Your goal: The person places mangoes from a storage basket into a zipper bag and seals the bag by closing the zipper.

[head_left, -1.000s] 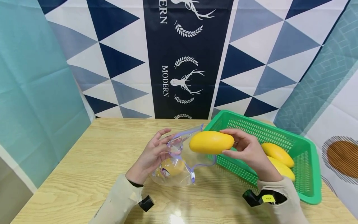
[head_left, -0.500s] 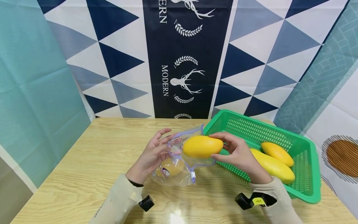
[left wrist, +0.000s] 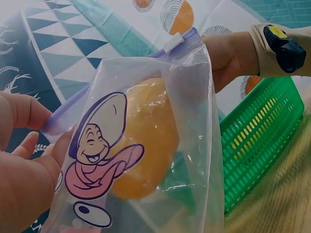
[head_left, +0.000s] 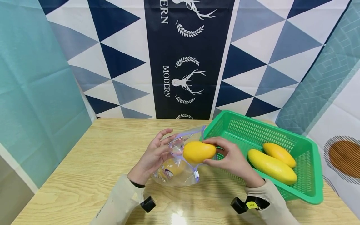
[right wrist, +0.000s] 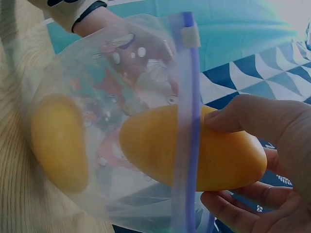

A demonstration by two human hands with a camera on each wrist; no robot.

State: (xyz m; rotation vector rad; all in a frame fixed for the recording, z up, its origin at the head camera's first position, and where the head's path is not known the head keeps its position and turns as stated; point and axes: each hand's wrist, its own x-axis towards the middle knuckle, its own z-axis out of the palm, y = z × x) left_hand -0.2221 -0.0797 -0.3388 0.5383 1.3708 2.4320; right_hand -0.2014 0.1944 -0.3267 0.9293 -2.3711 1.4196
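My right hand (head_left: 232, 156) grips one end of a yellow mango (head_left: 198, 152). In the right wrist view, the mango's far half lies inside a clear slider zip bag (right wrist: 112, 194), across its purple zip edge. My left hand (head_left: 150, 157) holds the bag's mouth by its left edge, pinching the plastic. A second mango (right wrist: 58, 143) sits in the bottom of the bag, near the table. The left wrist view shows the bag's printed cartoon figure (left wrist: 95, 145); the mango shows blurred through the plastic.
To the right stands a green perforated basket (head_left: 317, 175). Inside lie a long yellow mango (head_left: 271, 166) and a smaller orange-yellow mango (head_left: 279, 154). The wooden table (head_left: 92, 162) ends at a patterned cloth backdrop (head_left: 121, 62).
My right hand has moved left and slightly down, carrying the mango from beside the basket into the bag's mouth. My left hand has stayed nearly still on the bag.
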